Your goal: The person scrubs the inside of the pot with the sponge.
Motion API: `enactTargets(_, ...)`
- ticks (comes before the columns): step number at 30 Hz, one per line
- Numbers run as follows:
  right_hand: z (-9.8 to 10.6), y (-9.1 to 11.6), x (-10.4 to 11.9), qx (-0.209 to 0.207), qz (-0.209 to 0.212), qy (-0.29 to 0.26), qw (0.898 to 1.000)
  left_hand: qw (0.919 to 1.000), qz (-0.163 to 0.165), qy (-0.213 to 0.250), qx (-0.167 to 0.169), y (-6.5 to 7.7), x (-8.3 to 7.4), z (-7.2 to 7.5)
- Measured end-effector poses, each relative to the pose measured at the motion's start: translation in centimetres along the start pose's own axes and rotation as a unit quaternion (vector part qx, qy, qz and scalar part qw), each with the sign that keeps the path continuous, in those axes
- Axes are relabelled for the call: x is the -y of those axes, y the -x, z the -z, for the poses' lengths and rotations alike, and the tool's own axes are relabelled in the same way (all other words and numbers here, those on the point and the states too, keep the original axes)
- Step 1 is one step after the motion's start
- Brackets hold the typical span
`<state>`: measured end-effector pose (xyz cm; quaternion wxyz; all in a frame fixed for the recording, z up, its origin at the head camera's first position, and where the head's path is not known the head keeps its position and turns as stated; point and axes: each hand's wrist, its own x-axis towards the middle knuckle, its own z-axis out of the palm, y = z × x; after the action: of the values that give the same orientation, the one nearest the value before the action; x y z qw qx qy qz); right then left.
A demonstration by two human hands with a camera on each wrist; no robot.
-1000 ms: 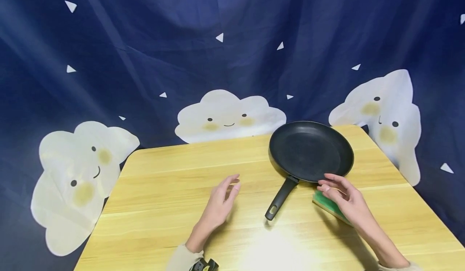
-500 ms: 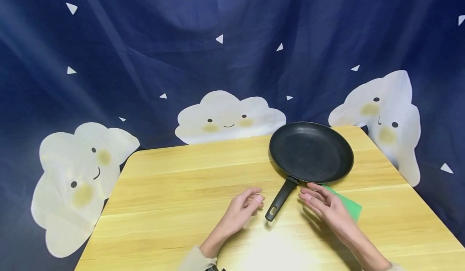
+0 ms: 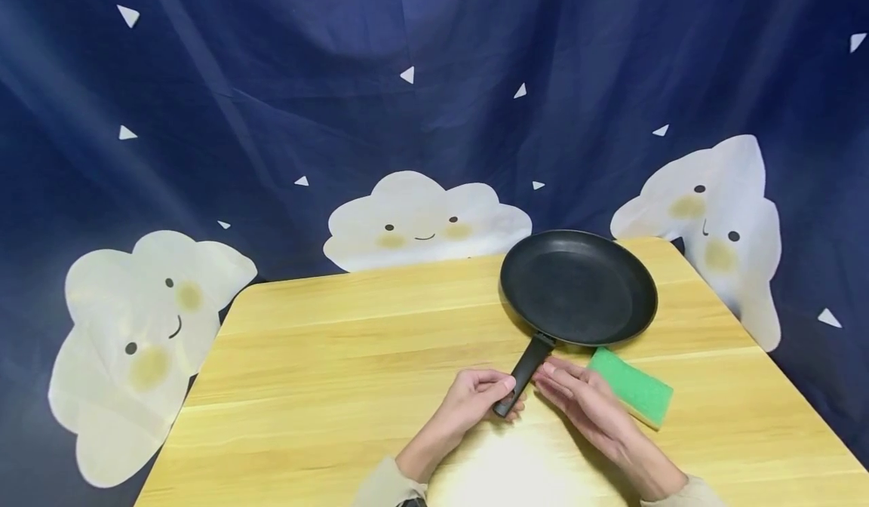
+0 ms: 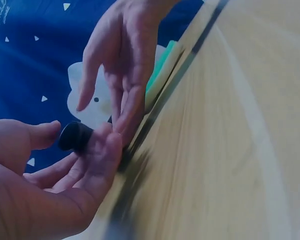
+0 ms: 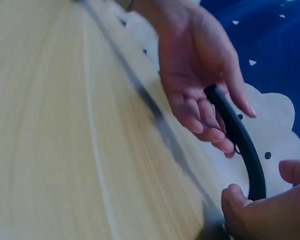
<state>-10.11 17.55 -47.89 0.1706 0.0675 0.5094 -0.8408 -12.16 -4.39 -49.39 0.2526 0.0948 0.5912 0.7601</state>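
A black frying pan lies toward the back right of the wooden table, its handle pointing at me. Around the handle's end my left hand curls its fingers from below, with the thumb on the upper side. My right hand is on the other side, fingers fairly straight and fingertips right at the handle. In the right wrist view the handle runs between both hands, the right fingertips near its lower part. A sponge with a green top lies just behind the right hand.
The light wooden table has rounded far corners. Behind it hangs a dark blue curtain with white clouds and small triangles. The pan's rim reaches close to the table's far edge.
My left hand has moved right to the pan's handle and curled round its end. My right hand has moved left from over the sponge to beside the handle. Pan and sponge have stayed put.
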Motion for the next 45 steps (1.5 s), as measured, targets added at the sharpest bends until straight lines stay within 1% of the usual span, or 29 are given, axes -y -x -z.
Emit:
enactTargets(3, 0.1, -0.3, -0.2, -0.009, -0.02, -0.061, 0.998, 0.9995, 0.005, 0.031, 0.009, -0.1, 0.4, 0.0)
enactTargets(7, 0.0, -0.8, -0.3, -0.025, -0.04, -0.121, 0.992, 0.9987, 0.007, 0.048, 0.013, -0.2, 0.7, -0.1)
enactTargets(12, -0.1, -1.5, -0.2, -0.021, -0.055, -0.168, 0.984, 0.9981, 0.01, 0.06, 0.011, -0.4, 0.6, -0.3)
enactTargets(17, -0.1, -1.9, -0.3, -0.013, -0.064, -0.194, 0.979, 0.9972, 0.018, 0.073, 0.006, -0.4, 0.6, -0.5)
enactTargets(21, 0.0, -2.0, -0.4, -0.017, -0.066, -0.191, 0.979, 0.9964, 0.024, 0.081, 0.002, -0.4, 0.6, -0.6)
enactTargets(25, 0.0, -2.0, -0.4, -0.015, -0.067, -0.177, 0.982, 0.9959, 0.029, 0.086, 0.0, -0.1, 0.6, -0.5)
enactTargets(34, -0.3, -1.9, -0.6, 0.007, -0.064, -0.121, 0.991, 0.995, 0.054, 0.083, 0.003, 0.8, 0.8, -0.1)
enactTargets(40, -0.5, -1.8, -0.8, 0.032, -0.059, -0.093, 0.993, 0.9943, 0.062, 0.085, 0.016, 1.5, 1.0, 0.1)
enactTargets(45, -0.7, -1.8, -1.1, 0.038, -0.068, -0.066, 0.995, 0.9916, 0.081, 0.097, 0.028, 2.1, 1.1, 0.4)
